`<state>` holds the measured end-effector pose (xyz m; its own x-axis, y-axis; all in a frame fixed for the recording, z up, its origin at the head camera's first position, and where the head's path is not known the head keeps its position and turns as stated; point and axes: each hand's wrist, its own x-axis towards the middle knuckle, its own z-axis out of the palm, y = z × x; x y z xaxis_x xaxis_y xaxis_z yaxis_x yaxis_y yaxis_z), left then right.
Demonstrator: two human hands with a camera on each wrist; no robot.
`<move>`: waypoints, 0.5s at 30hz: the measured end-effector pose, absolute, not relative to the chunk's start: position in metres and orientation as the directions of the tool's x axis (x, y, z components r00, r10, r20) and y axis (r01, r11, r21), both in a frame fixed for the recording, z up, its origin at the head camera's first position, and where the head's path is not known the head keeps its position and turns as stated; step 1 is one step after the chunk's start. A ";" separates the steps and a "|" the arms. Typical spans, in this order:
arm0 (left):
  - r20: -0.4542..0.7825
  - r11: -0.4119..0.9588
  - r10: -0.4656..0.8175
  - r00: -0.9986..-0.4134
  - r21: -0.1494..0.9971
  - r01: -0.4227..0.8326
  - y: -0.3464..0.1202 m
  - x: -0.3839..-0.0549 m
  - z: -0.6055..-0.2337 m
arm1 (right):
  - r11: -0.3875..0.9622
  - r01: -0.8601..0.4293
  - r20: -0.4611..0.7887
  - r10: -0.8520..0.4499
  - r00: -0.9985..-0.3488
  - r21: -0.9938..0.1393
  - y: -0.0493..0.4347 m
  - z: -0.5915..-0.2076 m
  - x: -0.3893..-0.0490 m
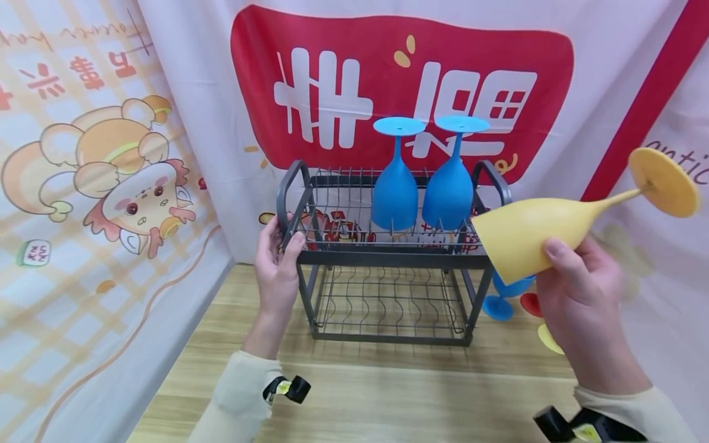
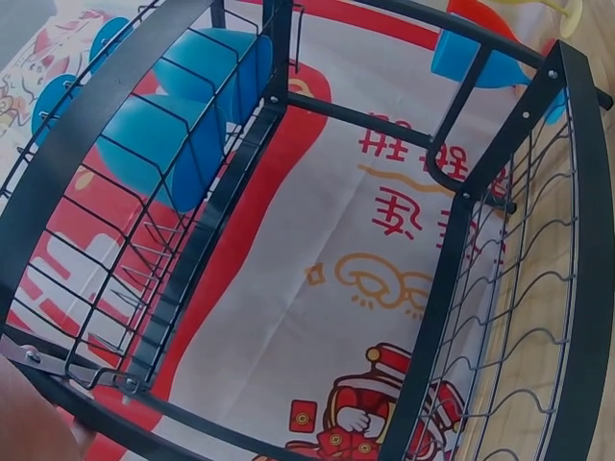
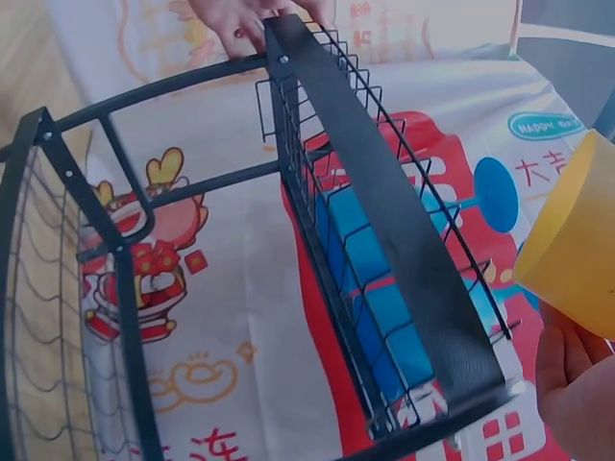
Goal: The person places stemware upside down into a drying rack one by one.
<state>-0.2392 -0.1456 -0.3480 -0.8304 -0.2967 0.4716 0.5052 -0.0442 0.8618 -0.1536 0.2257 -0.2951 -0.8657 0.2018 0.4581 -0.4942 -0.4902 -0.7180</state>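
Yellow wine glass (image 1: 532,237) held in the right hand (image 1: 587,295), near the upper right end of the rack (image 1: 388,259).
Behind that hand, a blue glass (image 1: 498,307), a red base (image 1: 530,304) and a yellow base (image 1: 549,339) show only in part; the right wrist view cuts off the held glass's stem. It is plain and tilted, rim leftward, round base raised. Thumb and fingers grip its bowl; the left hand (image 1: 279,271) grips the rack's left end, fingers partly hidden.

A white cloth (image 1: 199,92) hung behind, bearing a big red panel (image 1: 388,43) with white lettering (image 1: 348,101). On the left, a yellow-checked sheet (image 1: 55,307) showed a cartoon animal (image 1: 130,138); on the right, a red stripe (image 1: 642,104) slanted downward. Below lay a pale wood-grain surface (image 1: 376,400).
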 end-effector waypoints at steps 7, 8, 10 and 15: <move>0.485 -0.049 -0.340 -0.806 0.846 0.530 -0.139 -0.241 -0.350 | -0.381 -0.521 0.475 0.215 -0.853 -0.764 0.200 -0.273 -0.165; 0.490 -0.044 -0.346 -0.800 0.844 0.535 -0.138 -0.241 -0.350 | -0.369 -0.522 0.480 0.207 -0.852 -0.769 0.197 -0.270 -0.168; 0.497 -0.037 -0.353 -0.792 0.839 0.543 -0.138 -0.241 -0.351 | -0.356 -0.522 0.487 0.188 -0.853 -0.776 0.190 -0.264 -0.174; 0.501 -0.025 -0.358 -0.788 0.839 0.544 -0.137 -0.243 -0.351 | -0.328 -0.499 0.477 0.149 -0.866 -0.802 0.171 -0.254 -0.189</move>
